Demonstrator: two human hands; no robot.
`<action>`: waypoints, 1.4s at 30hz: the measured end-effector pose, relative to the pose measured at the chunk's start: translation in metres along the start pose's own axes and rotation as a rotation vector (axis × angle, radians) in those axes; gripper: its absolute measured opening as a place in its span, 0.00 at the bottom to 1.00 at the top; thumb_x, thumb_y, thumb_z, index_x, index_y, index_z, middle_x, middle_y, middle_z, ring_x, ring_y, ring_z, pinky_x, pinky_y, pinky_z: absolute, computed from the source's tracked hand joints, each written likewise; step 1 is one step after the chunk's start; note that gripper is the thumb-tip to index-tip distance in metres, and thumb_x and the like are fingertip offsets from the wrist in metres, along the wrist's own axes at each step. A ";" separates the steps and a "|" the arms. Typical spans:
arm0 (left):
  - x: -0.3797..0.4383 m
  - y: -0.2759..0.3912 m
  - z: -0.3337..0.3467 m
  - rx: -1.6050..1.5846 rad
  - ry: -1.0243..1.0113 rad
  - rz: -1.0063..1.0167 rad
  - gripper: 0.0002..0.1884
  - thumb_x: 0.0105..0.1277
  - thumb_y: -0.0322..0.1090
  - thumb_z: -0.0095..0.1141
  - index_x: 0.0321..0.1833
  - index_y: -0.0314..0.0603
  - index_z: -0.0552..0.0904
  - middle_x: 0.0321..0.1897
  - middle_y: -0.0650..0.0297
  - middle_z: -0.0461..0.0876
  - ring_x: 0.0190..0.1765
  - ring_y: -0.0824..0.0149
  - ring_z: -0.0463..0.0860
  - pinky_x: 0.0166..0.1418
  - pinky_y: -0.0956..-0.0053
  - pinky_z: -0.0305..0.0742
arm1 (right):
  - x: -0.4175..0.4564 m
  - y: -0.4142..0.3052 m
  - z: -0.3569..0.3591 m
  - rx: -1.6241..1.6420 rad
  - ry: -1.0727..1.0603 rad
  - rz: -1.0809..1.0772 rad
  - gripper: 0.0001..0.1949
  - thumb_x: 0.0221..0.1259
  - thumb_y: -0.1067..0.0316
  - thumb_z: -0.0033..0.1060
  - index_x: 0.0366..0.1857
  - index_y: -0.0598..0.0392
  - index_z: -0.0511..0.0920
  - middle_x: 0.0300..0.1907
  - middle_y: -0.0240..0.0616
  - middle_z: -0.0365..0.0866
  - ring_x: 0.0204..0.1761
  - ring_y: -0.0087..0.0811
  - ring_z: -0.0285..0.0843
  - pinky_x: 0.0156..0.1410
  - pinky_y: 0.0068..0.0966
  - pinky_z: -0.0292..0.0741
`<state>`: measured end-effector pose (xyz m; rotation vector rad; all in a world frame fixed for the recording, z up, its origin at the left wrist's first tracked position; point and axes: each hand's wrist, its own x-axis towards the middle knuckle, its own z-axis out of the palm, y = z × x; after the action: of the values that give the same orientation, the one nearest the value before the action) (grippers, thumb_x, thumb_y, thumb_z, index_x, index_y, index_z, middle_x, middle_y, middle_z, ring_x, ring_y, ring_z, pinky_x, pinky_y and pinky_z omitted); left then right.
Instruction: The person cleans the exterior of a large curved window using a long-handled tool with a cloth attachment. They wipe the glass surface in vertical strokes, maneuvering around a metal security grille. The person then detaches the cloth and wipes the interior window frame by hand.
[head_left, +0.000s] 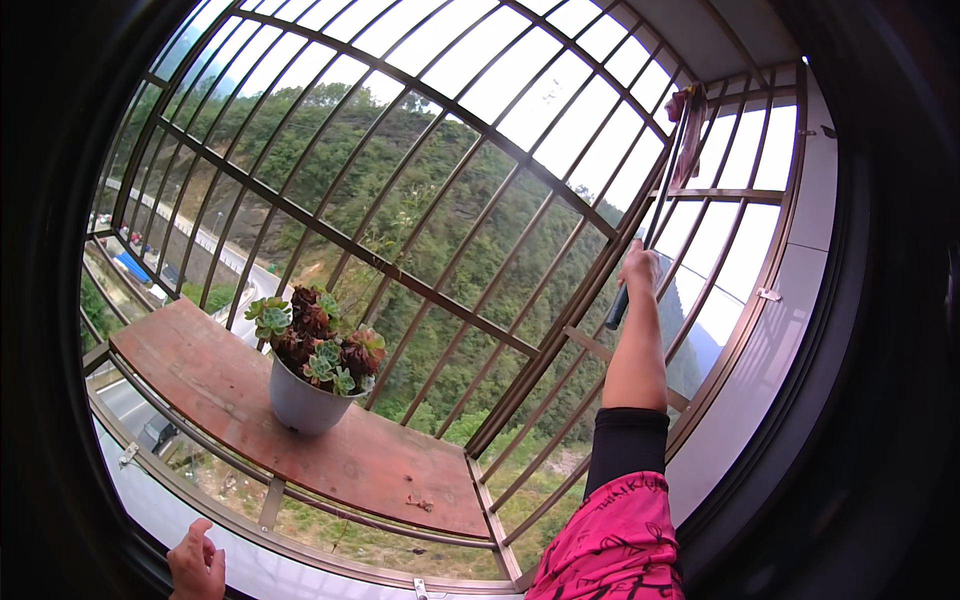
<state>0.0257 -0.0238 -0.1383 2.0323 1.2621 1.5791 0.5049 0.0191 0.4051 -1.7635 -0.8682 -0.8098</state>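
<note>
My right hand (639, 266) is raised at arm's length and grips the dark handle of a long thin pole (662, 191). At the pole's upper end, near the cage's top corner, hangs a reddish-brown cloth (690, 139); whether it is fastened to the pole or to the bars I cannot tell. My left hand (197, 564) is at the lower left by the window sill, its fingers partly bent, with nothing seen in it. Beyond it, a white plastic pot (309, 401) of succulents (319, 341) stands on a reddish board (390, 465).
A brown metal window cage (420, 289) encloses the front and right side. The window frame (720, 390) and a white tiled wall (780, 337) run along the right. Dry plant bits (420, 502) lie on the board. Outside are a road and a wooded hillside.
</note>
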 end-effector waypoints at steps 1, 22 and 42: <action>-0.002 -0.001 -0.002 0.010 -0.001 -0.012 0.21 0.46 0.19 0.53 0.46 0.37 0.69 0.15 0.58 0.70 0.18 0.59 0.73 0.23 0.68 0.66 | 0.001 -0.008 -0.001 0.051 -0.071 0.061 0.27 0.65 0.49 0.35 0.19 0.64 0.74 0.15 0.47 0.77 0.17 0.36 0.77 0.35 0.31 0.77; -0.001 0.002 -0.002 -0.029 -0.035 0.015 0.21 0.47 0.21 0.54 0.47 0.38 0.69 0.16 0.60 0.71 0.19 0.60 0.74 0.24 0.70 0.68 | -0.095 0.087 0.046 -0.115 0.254 -0.128 0.22 0.63 0.50 0.40 0.28 0.63 0.71 0.20 0.51 0.77 0.21 0.48 0.77 0.26 0.39 0.74; 0.119 0.161 0.018 -0.567 -0.199 0.300 0.23 0.52 0.27 0.58 0.51 0.41 0.67 0.26 0.62 0.72 0.25 0.67 0.73 0.29 0.76 0.70 | -0.333 0.050 -0.021 0.794 -0.144 0.131 0.18 0.64 0.49 0.42 0.24 0.52 0.62 0.10 0.27 0.61 0.09 0.20 0.63 0.11 0.19 0.60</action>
<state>0.1186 -0.0218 0.0393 1.9833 0.3825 1.5714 0.3698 -0.0785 0.1122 -1.1560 -0.9806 -0.1900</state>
